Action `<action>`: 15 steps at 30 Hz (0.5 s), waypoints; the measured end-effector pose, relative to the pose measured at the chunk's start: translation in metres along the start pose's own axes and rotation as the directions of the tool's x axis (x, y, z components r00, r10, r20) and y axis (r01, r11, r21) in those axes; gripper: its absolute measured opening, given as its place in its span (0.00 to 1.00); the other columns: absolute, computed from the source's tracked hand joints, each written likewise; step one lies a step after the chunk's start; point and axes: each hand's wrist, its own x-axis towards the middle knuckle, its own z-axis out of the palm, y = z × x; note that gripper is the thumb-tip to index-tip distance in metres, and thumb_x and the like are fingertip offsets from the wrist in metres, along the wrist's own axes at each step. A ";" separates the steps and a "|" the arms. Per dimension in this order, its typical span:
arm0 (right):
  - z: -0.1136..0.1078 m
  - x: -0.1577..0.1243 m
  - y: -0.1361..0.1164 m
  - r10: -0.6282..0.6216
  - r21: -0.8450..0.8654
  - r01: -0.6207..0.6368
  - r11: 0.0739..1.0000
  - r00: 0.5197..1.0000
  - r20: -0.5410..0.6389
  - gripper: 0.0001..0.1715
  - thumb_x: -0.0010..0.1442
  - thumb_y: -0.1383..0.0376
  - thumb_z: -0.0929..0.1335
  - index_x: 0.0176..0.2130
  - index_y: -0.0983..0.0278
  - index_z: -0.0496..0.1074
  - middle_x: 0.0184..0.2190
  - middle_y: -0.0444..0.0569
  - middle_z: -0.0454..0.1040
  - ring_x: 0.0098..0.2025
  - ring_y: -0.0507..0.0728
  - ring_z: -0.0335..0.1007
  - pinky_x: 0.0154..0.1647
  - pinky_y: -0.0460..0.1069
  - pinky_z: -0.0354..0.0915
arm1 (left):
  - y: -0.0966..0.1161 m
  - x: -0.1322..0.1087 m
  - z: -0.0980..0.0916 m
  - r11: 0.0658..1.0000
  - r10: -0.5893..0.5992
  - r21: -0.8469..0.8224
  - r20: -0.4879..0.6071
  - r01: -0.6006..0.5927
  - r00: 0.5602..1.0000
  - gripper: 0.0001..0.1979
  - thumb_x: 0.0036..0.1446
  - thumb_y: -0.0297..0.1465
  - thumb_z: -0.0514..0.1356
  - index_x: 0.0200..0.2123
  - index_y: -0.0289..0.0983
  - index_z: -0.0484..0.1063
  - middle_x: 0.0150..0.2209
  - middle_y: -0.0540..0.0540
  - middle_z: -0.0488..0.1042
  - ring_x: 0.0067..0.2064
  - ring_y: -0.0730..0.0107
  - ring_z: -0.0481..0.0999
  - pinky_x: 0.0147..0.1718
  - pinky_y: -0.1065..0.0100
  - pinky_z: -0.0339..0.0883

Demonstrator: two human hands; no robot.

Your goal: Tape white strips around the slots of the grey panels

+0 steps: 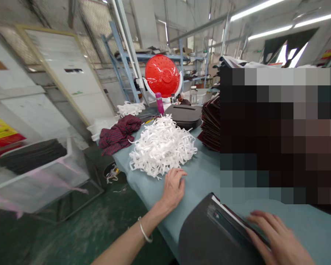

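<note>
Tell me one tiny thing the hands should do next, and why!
Perhaps the left hand should reach into the fluffy heap of thin white strips and pinch one: it is right by the heap's near edge and seems to hold nothing. The right hand is at the edge of the flat, dark grey, round-cornered piece, so the left looks freer.

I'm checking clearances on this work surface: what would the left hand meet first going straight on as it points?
Probably the near right part of the pile of white strips, just ahead of the left hand; depth is unclear, so they may already touch.
</note>
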 end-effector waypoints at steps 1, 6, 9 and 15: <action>0.007 0.024 -0.010 0.045 0.081 -0.045 0.996 0.999 0.001 0.17 0.59 0.52 0.63 0.42 0.58 0.72 0.41 0.50 0.74 0.42 0.58 0.72 0.42 0.52 0.68 | -0.001 0.005 0.001 1.000 0.004 0.002 -0.025 -0.004 1.000 0.15 0.54 0.19 0.54 0.42 0.39 0.69 0.45 0.45 0.70 0.50 0.62 0.68 0.50 0.58 0.61; 0.049 0.156 -0.044 0.196 0.336 -0.234 0.912 0.970 0.143 0.17 0.62 0.59 0.59 0.44 0.62 0.70 0.42 0.51 0.73 0.41 0.56 0.71 0.45 0.50 0.65 | 0.004 0.033 0.009 0.999 0.046 0.028 -0.132 -0.043 0.990 0.15 0.54 0.19 0.53 0.42 0.40 0.69 0.46 0.44 0.70 0.51 0.61 0.68 0.50 0.57 0.61; 0.077 0.223 -0.048 0.241 0.347 -0.268 0.899 0.963 0.121 0.18 0.63 0.65 0.57 0.45 0.63 0.71 0.42 0.52 0.73 0.46 0.56 0.69 0.49 0.50 0.61 | 0.010 0.053 0.018 0.996 0.075 0.062 -0.176 -0.065 0.982 0.17 0.54 0.19 0.53 0.44 0.40 0.68 0.48 0.44 0.69 0.52 0.61 0.67 0.51 0.58 0.60; 0.101 0.254 -0.052 0.238 0.366 -0.282 0.887 0.958 0.161 0.10 0.60 0.65 0.63 0.33 0.65 0.72 0.34 0.48 0.70 0.37 0.53 0.68 0.42 0.50 0.62 | 0.002 0.086 0.033 0.946 0.172 0.289 -0.058 -0.149 0.983 0.26 0.54 0.21 0.54 0.57 0.40 0.59 0.56 0.42 0.65 0.59 0.57 0.60 0.57 0.53 0.53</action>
